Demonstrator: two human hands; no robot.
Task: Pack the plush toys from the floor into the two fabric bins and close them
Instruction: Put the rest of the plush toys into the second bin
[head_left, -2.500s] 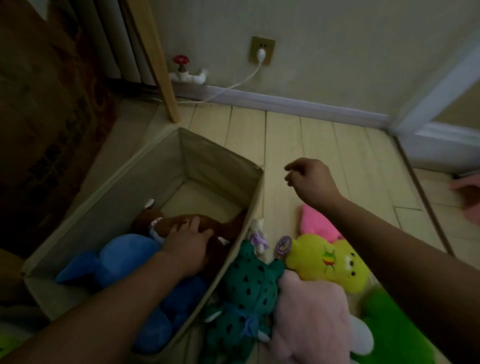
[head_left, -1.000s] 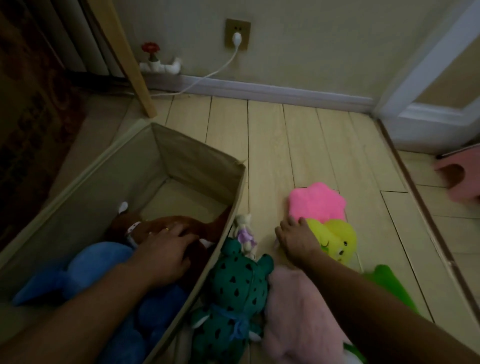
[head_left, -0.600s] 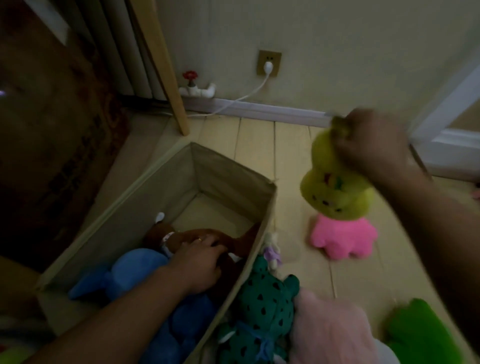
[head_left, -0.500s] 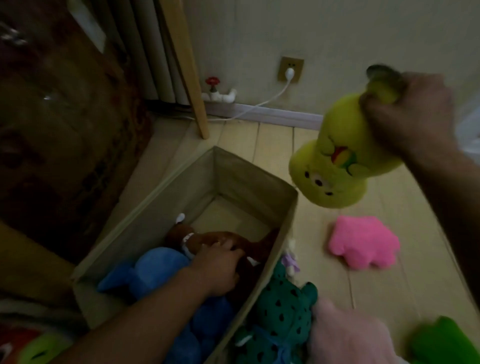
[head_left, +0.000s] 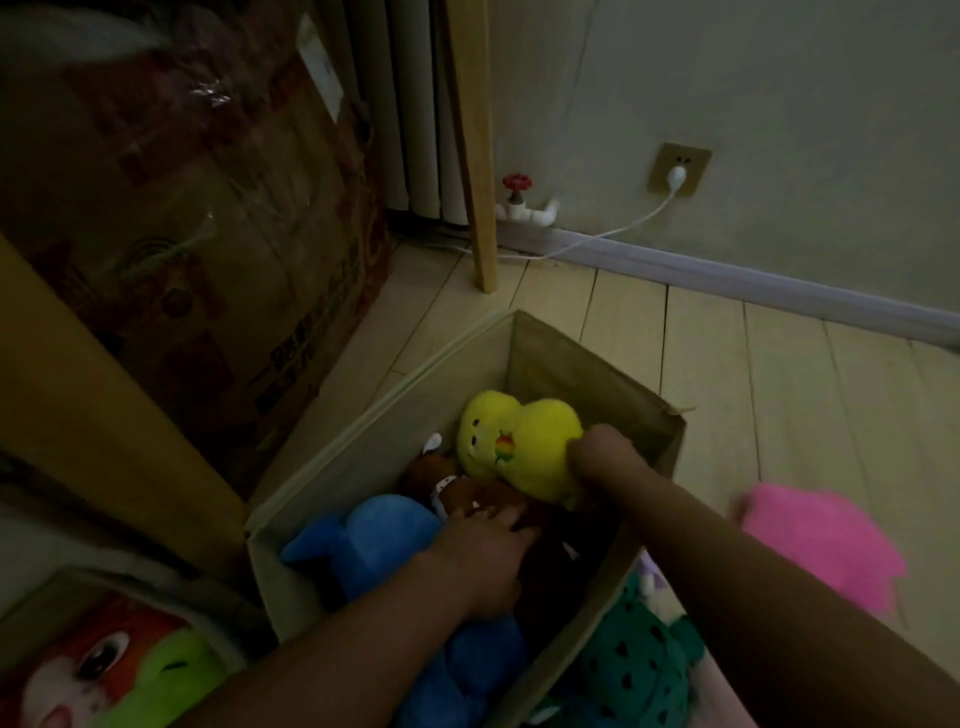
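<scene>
My right hand (head_left: 602, 457) grips the yellow toy (head_left: 519, 447) inside the bin (head_left: 597, 374), at its far end. My left hand (head_left: 483, 561) presses flat on the brown toy (head_left: 467, 493). Released carelessly, the yellow one could spring back out over the bin's soft rim.

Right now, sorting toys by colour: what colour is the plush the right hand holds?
Yellow plush, in the head view.

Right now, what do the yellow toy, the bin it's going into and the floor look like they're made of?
Yellow toy: soft plush, matte and fuzzy, dented where the right hand squeezes it. Bin: beige woven fabric, probably over stiff panels, since its walls stand straight. Floor: pale wood or wood-look planks with visible seams.
</scene>
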